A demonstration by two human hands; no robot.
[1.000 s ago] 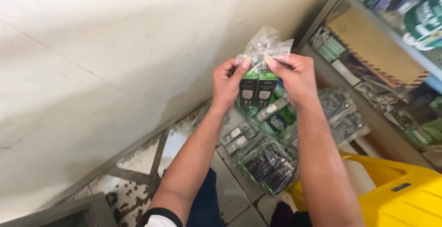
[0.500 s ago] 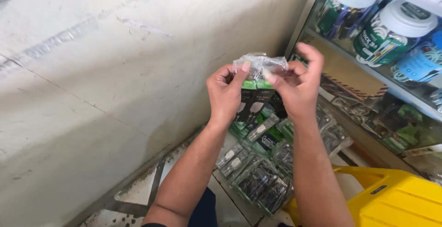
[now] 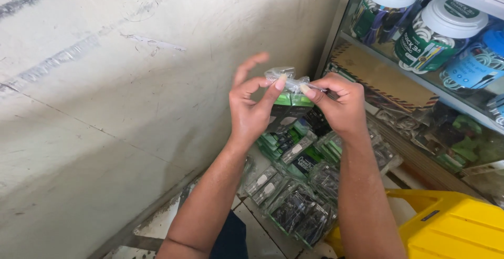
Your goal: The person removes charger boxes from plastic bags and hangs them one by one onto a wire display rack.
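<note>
I am pinching the crinkled top of a clear plastic bag (image 3: 287,78) between both hands: my left hand (image 3: 252,112) is closing thumb and forefinger on the bag's left side with the other fingers fanned upward, and my right hand (image 3: 338,104) is closing its fingertips on the right side, where a thin strip of the plastic is sticking out toward the shelf. Inside the bag, two small green-and-black packs (image 3: 290,109) are hanging side by side just below my fingers, held up in the air in front of the pale wall (image 3: 121,96).

Directly beneath my hands, a heap of similar blister-packed items (image 3: 299,190) is lying on the tiled floor (image 3: 257,232); a yellow plastic crate (image 3: 446,227) is sitting at the lower right, near my right forearm. To the right, a glass-fronted shelf unit (image 3: 420,88) is carrying round tubs with white lids (image 3: 438,30) on its upper level.

In my judgement, the main risk lies in the grip: I am holding only the thin film, so if the two hands are pulling apart unevenly the plastic may tear or slip, and the packs would be dropping into the heap below and mixing with the others. My right elbow is also working close to the shelf front and the crate, where a wide movement could be knocking goods loose.
</note>
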